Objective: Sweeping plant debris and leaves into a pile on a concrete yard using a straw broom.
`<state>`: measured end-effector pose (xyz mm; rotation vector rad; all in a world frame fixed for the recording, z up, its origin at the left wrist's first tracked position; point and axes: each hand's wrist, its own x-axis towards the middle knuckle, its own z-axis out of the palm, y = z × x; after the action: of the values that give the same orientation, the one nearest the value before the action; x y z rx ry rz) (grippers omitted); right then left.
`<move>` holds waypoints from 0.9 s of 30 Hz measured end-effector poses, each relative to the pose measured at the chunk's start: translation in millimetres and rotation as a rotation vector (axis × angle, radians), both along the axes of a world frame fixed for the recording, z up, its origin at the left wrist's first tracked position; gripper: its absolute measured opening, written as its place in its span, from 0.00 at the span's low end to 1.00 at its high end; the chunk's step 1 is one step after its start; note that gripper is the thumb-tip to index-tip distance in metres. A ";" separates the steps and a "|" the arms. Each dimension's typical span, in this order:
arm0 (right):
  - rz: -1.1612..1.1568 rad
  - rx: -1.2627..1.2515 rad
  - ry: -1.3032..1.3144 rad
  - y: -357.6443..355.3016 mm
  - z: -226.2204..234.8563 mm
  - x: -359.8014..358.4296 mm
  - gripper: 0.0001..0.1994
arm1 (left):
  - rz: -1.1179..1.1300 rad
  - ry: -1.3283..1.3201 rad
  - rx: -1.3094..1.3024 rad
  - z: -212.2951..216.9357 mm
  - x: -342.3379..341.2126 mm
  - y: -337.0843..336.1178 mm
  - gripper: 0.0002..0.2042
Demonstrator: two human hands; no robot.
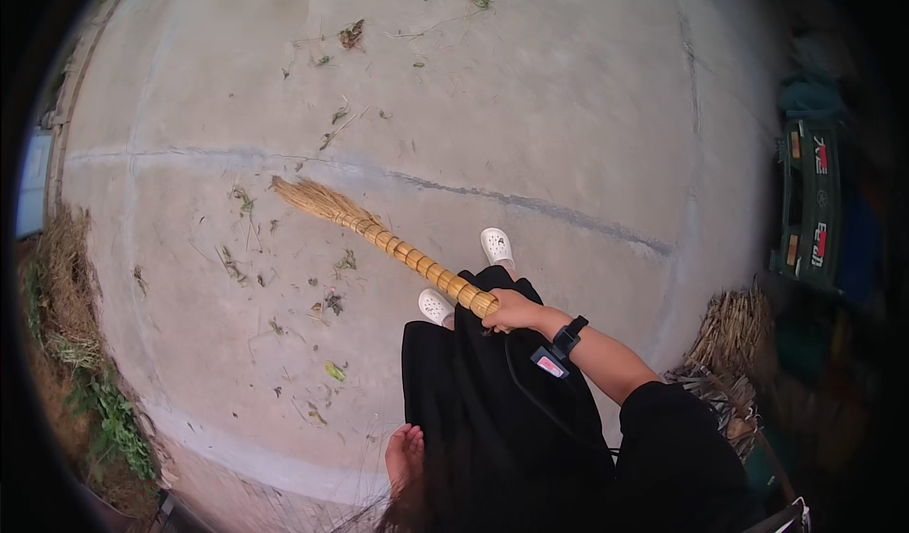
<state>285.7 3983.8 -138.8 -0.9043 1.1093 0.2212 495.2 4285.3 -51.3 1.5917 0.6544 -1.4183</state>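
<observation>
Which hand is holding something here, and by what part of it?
The right hand grips a straw broom at the handle end, opposite the bristles. The left hand holds nothing visible.

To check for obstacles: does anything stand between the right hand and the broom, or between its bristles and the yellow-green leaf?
Nothing visible separates the right hand from the broom; it grips the handle. Between bristles and leaf, plant scraps lie on the concrete.

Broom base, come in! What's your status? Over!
Right hand gripping straw broom by handle end. Left hand empty. Bristles point forward-left; floor contact unclear. Leafy scraps scattered over concrete.
</observation>
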 end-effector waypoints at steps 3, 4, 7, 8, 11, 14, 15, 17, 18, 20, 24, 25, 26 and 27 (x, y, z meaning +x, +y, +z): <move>0.002 -0.107 0.139 48.8 16.2 -87.4 0.15 | -0.046 0.051 -0.017 -6.1 17.2 4.6 0.13; 0.005 -0.118 0.227 67.0 25.7 -114.9 0.15 | -0.078 0.044 -0.023 -7.1 21.7 5.5 0.13; -0.274 0.156 0.197 115.7 48.5 -183.9 0.15 | -0.092 0.058 0.000 -18.5 35.2 16.9 0.12; -0.484 0.267 0.239 131.9 57.3 -196.8 0.13 | -0.087 0.061 0.014 -19.1 38.0 21.2 0.12; -0.831 0.492 0.338 187.3 54.1 -238.1 0.10 | -0.112 0.058 0.013 -14.1 37.6 24.6 0.13; -1.000 0.550 0.322 206.9 24.5 -249.1 0.09 | -0.150 0.048 0.035 -13.0 30.5 25.4 0.13; -1.116 0.542 0.300 206.7 13.4 -248.7 0.09 | -0.164 0.053 0.051 -12.5 27.1 26.7 0.13; -1.159 0.613 0.289 205.4 -24.3 -230.2 0.08 | -0.166 0.047 0.066 -12.6 21.2 30.1 0.14; -1.204 0.672 0.284 206.0 -42.1 -211.6 0.07 | -0.166 0.052 0.072 -11.4 18.0 32.8 0.14; -1.194 0.751 0.084 211.9 -66.1 -145.4 0.06 | -0.183 0.042 0.083 -6.0 10.9 37.3 0.14; -0.975 0.740 -0.087 205.8 -36.3 16.3 0.08 | -0.187 0.064 0.115 -8.3 3.8 50.5 0.15; -0.903 0.762 -0.143 203.1 -30.9 37.4 0.09 | -0.190 0.060 0.117 -6.9 3.0 49.3 0.15; -0.825 0.793 -0.193 196.7 -27.7 50.6 0.08 | -0.191 0.045 0.112 -3.4 1.8 47.7 0.14; -0.743 0.776 -0.218 189.1 -30.2 50.1 0.07 | -0.194 0.033 0.106 0.7 1.5 46.3 0.14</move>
<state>335.8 4172.9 -169.0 0.1917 0.9670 -0.0710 496.7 4331.5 -50.7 1.7572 0.6161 -1.5761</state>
